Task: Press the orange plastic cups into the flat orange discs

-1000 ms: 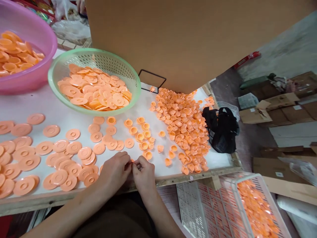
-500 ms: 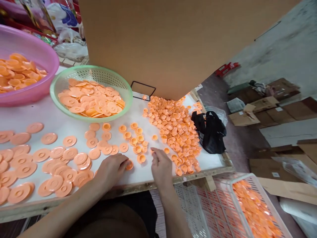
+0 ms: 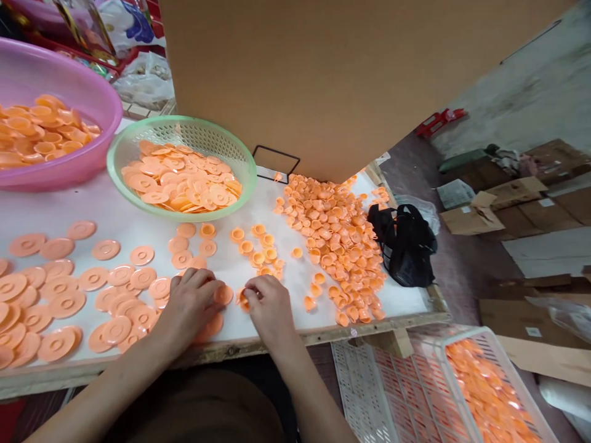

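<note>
My left hand [image 3: 188,304] is low over the white table, its fingers closed on the edge of a small orange toy saucer [image 3: 224,295]. Just to the right, my right hand [image 3: 271,307] pinches a small orange toy cup [image 3: 242,299], the two pieces close together but apart. Flat orange discs with a raised ring, larger saucers [image 3: 67,304], lie scattered and overlapping left of my left hand. Beyond my right hand sits a loose cluster of toy cups [image 3: 270,253]. A big heap of the same cups [image 3: 335,227] spreads to the right.
A green colander [image 3: 252,178] of orange discs and a pink basin [image 3: 108,123] of orange pieces stand at the left. Behind rises a large cardboard box [image 3: 300,80]. A black bag [image 3: 409,246] lies at the table's right edge, above a plastic crate [image 3: 489,344] on the floor.
My left hand has shifted left and now grips a small saucer. My right hand has come left from near the heap, bringing a cup beside it. The view has turned slightly left.
</note>
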`<state>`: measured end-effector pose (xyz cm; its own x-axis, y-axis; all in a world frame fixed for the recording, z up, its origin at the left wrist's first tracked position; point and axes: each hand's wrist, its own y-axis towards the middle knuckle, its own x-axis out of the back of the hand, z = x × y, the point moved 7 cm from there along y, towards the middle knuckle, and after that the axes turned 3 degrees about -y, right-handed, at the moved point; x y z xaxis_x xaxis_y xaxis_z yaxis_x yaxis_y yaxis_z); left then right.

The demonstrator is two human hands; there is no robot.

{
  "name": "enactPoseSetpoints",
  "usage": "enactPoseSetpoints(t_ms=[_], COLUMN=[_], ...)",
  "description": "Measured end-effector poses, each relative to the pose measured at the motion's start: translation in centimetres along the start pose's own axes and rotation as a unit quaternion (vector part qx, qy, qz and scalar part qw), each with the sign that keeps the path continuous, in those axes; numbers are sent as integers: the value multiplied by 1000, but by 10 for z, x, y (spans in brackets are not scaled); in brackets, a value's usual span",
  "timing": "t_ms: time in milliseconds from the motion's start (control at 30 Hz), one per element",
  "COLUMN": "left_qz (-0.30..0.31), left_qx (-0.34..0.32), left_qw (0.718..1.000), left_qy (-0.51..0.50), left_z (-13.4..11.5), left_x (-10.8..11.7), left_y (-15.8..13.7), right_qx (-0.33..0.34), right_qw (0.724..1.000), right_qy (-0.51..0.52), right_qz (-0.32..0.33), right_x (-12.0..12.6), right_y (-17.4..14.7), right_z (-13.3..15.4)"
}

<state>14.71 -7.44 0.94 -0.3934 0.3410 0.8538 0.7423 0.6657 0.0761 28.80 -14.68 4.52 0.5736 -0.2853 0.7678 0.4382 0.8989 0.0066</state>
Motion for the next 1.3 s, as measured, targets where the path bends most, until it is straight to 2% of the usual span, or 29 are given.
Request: enactPoseSetpoints(t_ms=[100,200,300,400,467,533,667,833,967,1200,1300], left_qz=[-12,-15,-19,-10,15,45,91,119,117,126,118], left_qx=[7,6,9,40,76,102,122,121,116,139,134], left_qw=[1000,1000,999,990,976,966,976,983,984,981,982], left_qy=[1,-13,-42,-132,-205,-233,-156,-72,-69,-44,-60], left_z=[5,3,1,4,8,8,2,-5,-6,-7,-8], left_x=[-1,1,7,9,3,-5,-15,-15,-14,-16,-16], left_y=[0,3,1,-3,-4,-2,5,9,10,13,13], right_qx=[48,59,45,16,-13,-45,-73,-92,-83,-117,-100], right_qw=[995,988,989,994,996,997,996,994,993,991,993], right_qy=[-78,-126,-114,-71,-52,-40,-18,-30,-40,-44,-54], right_qz=[33,64,85,84,65,51,55,57,67,43,40], right_x=[-27,-41,-43,-39,-35,-30,-24,-22,-30,-27,-29], right_y=[8,13,15,16,18,20,24,22,21,23,21], right_z=[22,28,27,19,10,1,-8,-10,-5,-14,-11])
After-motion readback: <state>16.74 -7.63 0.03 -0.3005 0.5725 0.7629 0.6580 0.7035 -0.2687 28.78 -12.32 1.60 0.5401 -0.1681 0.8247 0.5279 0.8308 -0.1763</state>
